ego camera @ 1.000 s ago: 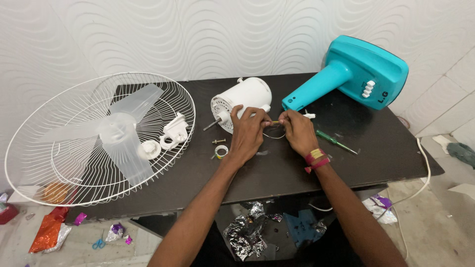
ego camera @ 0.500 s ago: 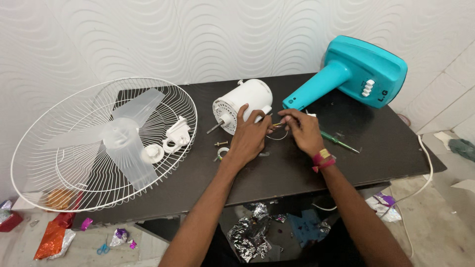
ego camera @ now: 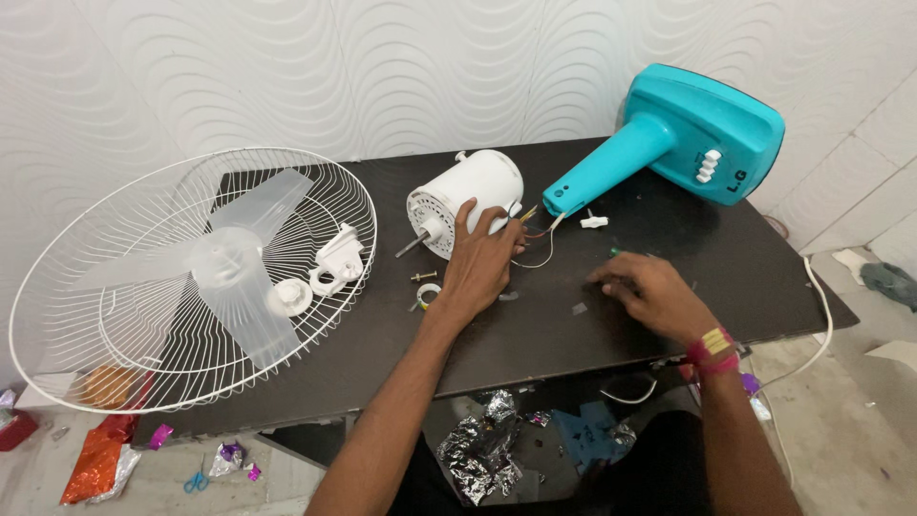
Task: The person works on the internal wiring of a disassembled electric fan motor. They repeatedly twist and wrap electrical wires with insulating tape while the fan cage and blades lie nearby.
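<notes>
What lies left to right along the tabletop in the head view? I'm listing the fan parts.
White wire fan guard → translucent fan blade → white motor housing → right hand → teal fan base.

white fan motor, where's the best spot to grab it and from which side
Grip the white fan motor around its round body, from above. It lies on its side on the table, shaft pointing front-left, wires on the right. The left hand already rests against it.
</notes>
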